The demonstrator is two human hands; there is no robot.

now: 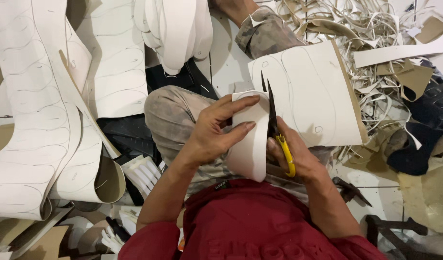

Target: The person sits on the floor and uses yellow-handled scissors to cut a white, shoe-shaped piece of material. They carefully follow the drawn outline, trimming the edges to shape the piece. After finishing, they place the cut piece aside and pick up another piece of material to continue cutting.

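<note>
My left hand (213,131) grips a white insole-shaped cutout (250,144), thumb and fingers wrapped over its upper edge. My right hand (293,156) holds scissors (275,126) with black blades and yellow handles; the blades point away from me along the cutout's right edge. Just beyond lies a white sheet (313,96) with traced sole outlines, resting over my right knee. Both hands hover above my lap, in front of my red shirt (250,226).
Long white strips with drawn sole outlines (33,120) curl at the left. A stack of cut white insoles (175,29) lies at the top. A heap of thin offcut trimmings (375,38) fills the upper right. More cut insoles (142,175) sit by my left thigh.
</note>
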